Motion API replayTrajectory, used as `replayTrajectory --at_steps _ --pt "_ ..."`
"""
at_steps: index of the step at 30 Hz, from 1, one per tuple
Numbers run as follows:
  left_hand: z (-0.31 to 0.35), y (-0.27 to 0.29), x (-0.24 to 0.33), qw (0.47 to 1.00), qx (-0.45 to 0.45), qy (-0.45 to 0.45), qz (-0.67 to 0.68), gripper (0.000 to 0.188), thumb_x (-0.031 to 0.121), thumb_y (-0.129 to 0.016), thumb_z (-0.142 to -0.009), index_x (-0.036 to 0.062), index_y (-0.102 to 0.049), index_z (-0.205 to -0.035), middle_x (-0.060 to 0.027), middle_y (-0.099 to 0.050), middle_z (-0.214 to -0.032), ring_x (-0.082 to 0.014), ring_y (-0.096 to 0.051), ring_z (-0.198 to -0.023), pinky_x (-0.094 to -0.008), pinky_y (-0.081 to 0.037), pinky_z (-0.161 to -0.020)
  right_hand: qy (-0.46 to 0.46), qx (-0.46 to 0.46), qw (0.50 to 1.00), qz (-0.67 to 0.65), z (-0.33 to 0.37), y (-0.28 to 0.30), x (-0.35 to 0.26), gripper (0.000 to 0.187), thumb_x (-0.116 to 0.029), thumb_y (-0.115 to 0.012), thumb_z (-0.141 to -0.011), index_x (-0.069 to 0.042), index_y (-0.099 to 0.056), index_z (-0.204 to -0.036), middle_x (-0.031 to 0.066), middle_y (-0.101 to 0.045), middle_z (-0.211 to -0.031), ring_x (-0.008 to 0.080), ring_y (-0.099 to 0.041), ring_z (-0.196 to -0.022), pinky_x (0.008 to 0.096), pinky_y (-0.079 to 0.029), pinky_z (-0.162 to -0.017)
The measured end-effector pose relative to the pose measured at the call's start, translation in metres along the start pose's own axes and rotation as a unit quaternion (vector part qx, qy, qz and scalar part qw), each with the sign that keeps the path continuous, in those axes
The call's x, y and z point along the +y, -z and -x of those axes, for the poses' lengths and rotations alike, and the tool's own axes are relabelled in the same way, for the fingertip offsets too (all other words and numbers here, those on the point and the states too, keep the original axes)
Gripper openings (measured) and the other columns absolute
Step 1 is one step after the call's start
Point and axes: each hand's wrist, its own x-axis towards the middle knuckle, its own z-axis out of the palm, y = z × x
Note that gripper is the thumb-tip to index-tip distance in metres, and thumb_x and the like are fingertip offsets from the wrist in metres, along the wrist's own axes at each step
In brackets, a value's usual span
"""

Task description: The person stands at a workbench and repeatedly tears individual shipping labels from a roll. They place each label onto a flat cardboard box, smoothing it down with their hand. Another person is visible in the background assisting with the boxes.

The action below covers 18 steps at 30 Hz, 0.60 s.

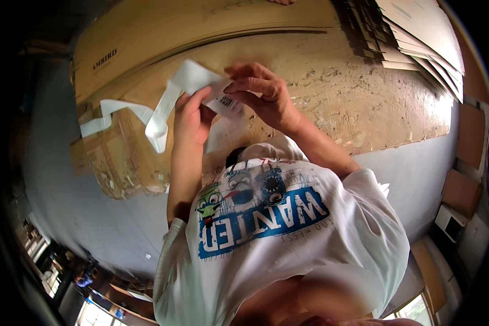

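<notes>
A long white strip of labels (166,103) hangs in folds over the left part of the worktable, its far end lying on the tabletop at the left. My left hand (193,117) is closed, gripping the strip between thumb and fingers near a printed label (226,102). On the other side of that label, my right hand (266,98) pinches its upper right edge with thumb and forefinger. Whether the label is partly peeled off its backing I cannot make out. Both hands are held above the table, close in front of my body.
A large flat cardboard sheet (201,27) with dark print lies along the far side of the worn brown worktable (331,98). Stacked cardboard sheets (424,43) rest at the far right. At the top edge, part of another person's hand (282,1) shows. Grey floor (114,233) surrounds the table.
</notes>
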Motion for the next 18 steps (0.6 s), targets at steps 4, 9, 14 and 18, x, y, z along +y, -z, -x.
replayTrajectory --at_steps 4,9,14,18 --pt "-0.021 0.014 -0.003 0.992 0.105 -0.06 -0.03 0.024 0.001 -0.061 -0.079 -0.0007 -0.057 -0.102 -0.0115 -0.062 -0.096 -0.0235 -0.063 -0.085 -0.0358 -0.053 -0.071 -0.072 0.203 0.966 -0.14 -0.043 0.062 0.017 0.008 -0.006 -0.065 -0.082 -0.002 -0.066 -0.089 0.0018 -0.063 -0.088 0.0122 -0.059 -0.079 0.0256 -0.05 -0.069" --pt "-0.024 0.003 -0.001 0.987 0.136 -0.058 -0.06 0.026 0.007 -0.066 -0.075 -0.0022 -0.057 -0.097 -0.0111 -0.061 -0.094 -0.0267 -0.062 -0.085 -0.0414 -0.053 -0.072 -0.143 0.265 0.909 0.288 -0.102 0.173 0.105 0.03 -0.025 -0.07 -0.078 0.0 -0.063 -0.092 0.008 -0.066 -0.081 0.016 -0.061 -0.071 0.0294 -0.047 -0.066" --pt "-0.027 -0.002 -0.003 0.987 0.134 -0.037 -0.084 0.027 0.007 -0.066 -0.075 -0.0011 -0.056 -0.098 -0.0114 -0.06 -0.097 -0.0266 -0.061 -0.087 -0.0413 -0.052 -0.074 -0.249 0.208 0.846 0.422 -0.137 0.203 0.149 0.035 -0.027 -0.067 -0.073 0.004 -0.062 -0.09 0.0264 -0.063 -0.093 0.0376 -0.061 -0.089 0.043 -0.049 -0.076" --pt "-0.025 -0.005 -0.002 0.987 0.134 -0.043 -0.08 0.028 0.007 -0.067 -0.075 -0.0011 -0.055 -0.099 -0.0111 -0.059 -0.097 -0.0263 -0.06 -0.09 -0.041 -0.052 -0.076 -0.212 0.245 0.843 0.43 -0.142 0.201 0.166 0.023 -0.019 -0.063 -0.069 0.003 -0.063 -0.075 0.0265 -0.061 -0.076 0.04 -0.062 -0.075 0.0433 -0.049 -0.068"
